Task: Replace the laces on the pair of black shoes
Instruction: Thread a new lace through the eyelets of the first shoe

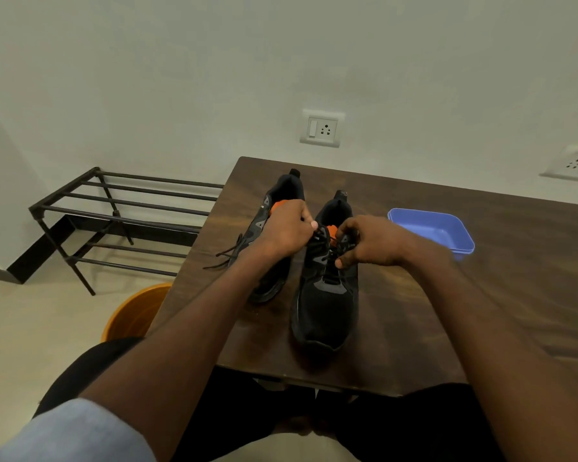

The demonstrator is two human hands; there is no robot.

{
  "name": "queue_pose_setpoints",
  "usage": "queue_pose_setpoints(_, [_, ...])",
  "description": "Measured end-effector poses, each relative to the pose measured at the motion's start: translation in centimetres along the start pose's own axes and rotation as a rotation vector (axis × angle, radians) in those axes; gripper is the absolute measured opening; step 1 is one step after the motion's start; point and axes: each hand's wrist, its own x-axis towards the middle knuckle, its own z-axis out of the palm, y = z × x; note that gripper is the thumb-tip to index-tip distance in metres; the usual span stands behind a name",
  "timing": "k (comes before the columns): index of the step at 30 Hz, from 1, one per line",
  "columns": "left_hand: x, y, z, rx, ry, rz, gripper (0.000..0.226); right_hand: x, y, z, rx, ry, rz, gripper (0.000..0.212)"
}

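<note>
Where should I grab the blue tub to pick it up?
Grip the blue tub by its near long rim, coming from the front: it sits upright and open on the table, beside the right shoe, with nothing blocking that side.

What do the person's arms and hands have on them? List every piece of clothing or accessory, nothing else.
Both forearms are bare from elbow to wrist. The left hand and right hand wear no gloves, and no rings, watch or bracelet show. A light blue sleeve covers the left upper arm, ending near the elbow. The right arm's sleeve is out of view.
</note>
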Motion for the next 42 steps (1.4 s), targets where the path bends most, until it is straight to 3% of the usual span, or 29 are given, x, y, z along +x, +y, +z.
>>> queue_pose_setpoints(5, [-0.1, 0.2, -0.3, 0.064, -0.006, 0.042, 0.018, -0.4, 0.0, -0.1, 0.011, 0.018, -0.007, 0.057])
queue_pose_setpoints(10, [0.5, -0.5, -1.1, 0.119, -0.029, 0.063, 0.012, -0.4, -1.3, 0.3, 0.012, 0.253, -0.252, 0.028])
queue_pose_setpoints(12, [0.7, -0.6, -1.9, 0.181, -0.014, 0.064, 0.013, -0.5, -2.4, 0.9, -0.123, 0.246, -0.287, 0.022])
queue_pose_setpoints(15, [0.7, -0.6, -2.8, 0.256, 0.010, 0.063, 0.017, -0.4, -3.7, 2.4, -0.222, 0.128, -0.198, 0.029])
queue_pose_setpoints(18, [0.5, -0.4, -3.1, 0.349, 0.056, 0.069, 0.023, 0.1, -4.3, 2.6, -0.137, 0.288, -0.042, 0.059])
queue_pose_setpoints(19, [0.5, -0.3, -3.2, 0.375, 0.055, 0.064, 0.022, 0.1, -4.3, 2.3, -0.111, 0.325, -0.004, 0.060])
queue_pose_setpoints(21, [0.5, -0.3, -3.6, 0.427, 0.047, 0.048, 0.017, -0.1, -4.0, 1.7, -0.062, 0.250, 0.035, 0.042])
queue_pose_setpoints(23, [0.6, -0.4, -3.9, 0.486, 0.052, 0.030, 0.019, -0.7, -3.6, 1.2, 0.100, 0.175, 0.026, 0.017])
queue_pose_setpoints(28, [0.9, -0.7, -4.8, 0.567, 0.046, -0.037, 0.035, -2.3, -2.6, -1.6, 0.958, 0.231, 0.106, 0.025])
queue_pose_setpoints(31, [0.9, -0.8, -5.4, 0.566, 0.016, -0.078, 0.035, -2.9, -1.4, -3.0, 1.377, 0.206, 0.023, 0.010])
queue_pose_setpoints(34, [0.7, -0.8, -5.7, 0.626, -0.010, -0.082, 0.036, -3.3, -0.5, -4.1, 1.646, 0.422, -0.041, 0.006])
queue_pose_setpoints(36, [0.5, -0.8, -5.7, 0.704, 0.000, -0.070, 0.028, -3.5, -0.3, -4.3, 1.508, 0.551, -0.058, 0.006])
queue_pose_setpoints(38, [0.4, -0.7, -5.6, 0.774, 0.023, -0.042, 0.016, -3.6, -0.3, -4.1, 1.299, 0.568, -0.095, 0.011])
queue_pose_setpoints(42, [0.7, -0.3, -5.4, 0.677, 0.005, 0.039, 0.033, -4.0, -1.6, -3.2, 0.962, 0.362, -0.143, 0.016])
